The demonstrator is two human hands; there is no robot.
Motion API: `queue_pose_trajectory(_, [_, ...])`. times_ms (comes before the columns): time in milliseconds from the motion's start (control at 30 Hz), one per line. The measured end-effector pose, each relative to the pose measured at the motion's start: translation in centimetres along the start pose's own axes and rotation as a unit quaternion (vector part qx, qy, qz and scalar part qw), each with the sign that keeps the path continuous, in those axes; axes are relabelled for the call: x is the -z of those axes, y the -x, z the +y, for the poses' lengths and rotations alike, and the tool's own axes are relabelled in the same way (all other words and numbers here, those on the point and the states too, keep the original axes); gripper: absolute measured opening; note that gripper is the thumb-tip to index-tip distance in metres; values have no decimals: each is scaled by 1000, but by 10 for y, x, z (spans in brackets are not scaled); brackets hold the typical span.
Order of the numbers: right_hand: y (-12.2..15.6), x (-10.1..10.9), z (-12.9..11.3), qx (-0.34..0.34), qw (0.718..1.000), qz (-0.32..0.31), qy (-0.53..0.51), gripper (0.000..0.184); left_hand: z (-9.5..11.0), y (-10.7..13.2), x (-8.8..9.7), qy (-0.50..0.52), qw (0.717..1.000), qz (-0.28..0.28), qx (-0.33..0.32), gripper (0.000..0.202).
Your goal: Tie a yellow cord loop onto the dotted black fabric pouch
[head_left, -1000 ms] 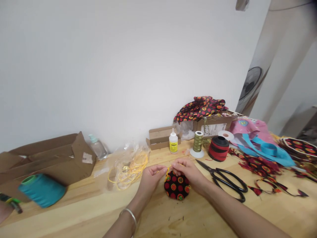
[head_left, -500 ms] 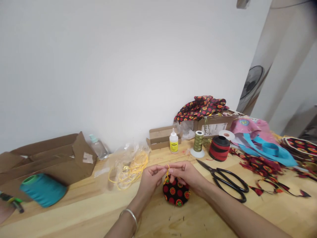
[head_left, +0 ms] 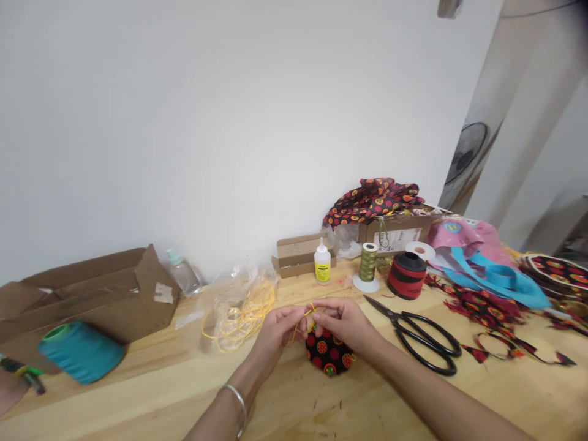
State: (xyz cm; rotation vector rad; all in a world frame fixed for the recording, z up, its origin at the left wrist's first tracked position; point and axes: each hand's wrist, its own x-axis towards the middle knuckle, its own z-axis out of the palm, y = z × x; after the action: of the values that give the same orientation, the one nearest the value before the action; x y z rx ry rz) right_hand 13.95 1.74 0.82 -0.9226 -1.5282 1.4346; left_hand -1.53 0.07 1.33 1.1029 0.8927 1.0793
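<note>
Between my two hands runs a thin yellow cord [head_left: 310,310], looped at the top. My left hand [head_left: 281,327] pinches the cord between thumb and finger, with a loose end hanging below it. My right hand [head_left: 342,321] pinches the loop from the other side. Beneath the right fingers hangs or rests a small rounded pouch [head_left: 328,352] of black cloth with red and orange flower discs; its upper part is hidden by the fingers. A bit of yellow cord also shows at the pouch's right edge.
Large black-handled scissors [head_left: 425,337] lie right of my right arm. Behind stand a glue bottle [head_left: 322,263], an olive thread spool [head_left: 368,263] and a red-black ribbon roll [head_left: 407,275]. Leftward are tangled yellow cord [head_left: 250,315], a teal thread cone [head_left: 80,352] and a cardboard box [head_left: 138,300].
My left hand has drawn slightly left and down, pulling the cord sideways from the loop. The pouch has shifted a little up and right.
</note>
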Motion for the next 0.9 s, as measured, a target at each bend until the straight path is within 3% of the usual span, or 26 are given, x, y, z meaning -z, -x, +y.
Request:
queue_pose_trajectory(267, [4, -2, 6, 107, 985, 25, 133, 23, -5, -3, -1, -16, 999, 31, 3, 19])
queue_pose_trajectory(400, [1, 0, 0, 57, 996, 62, 14, 20, -2, -1, 1, 45, 999, 27, 6, 18])
queue_pose_trajectory(567, [-2, 3, -9, 12, 989, 121, -87, 19, 3, -1, 14, 217, 974, 50, 28, 12])
queue_pose_trajectory(733, [0, 5, -11, 10, 989, 96, -110, 15, 2, -3, 23, 307, 949, 64, 30, 13])
queue_pose_trajectory(900, [2, 9, -9, -32, 979, 10, -201, 16, 0, -4, 22, 346, 935, 66, 34, 18])
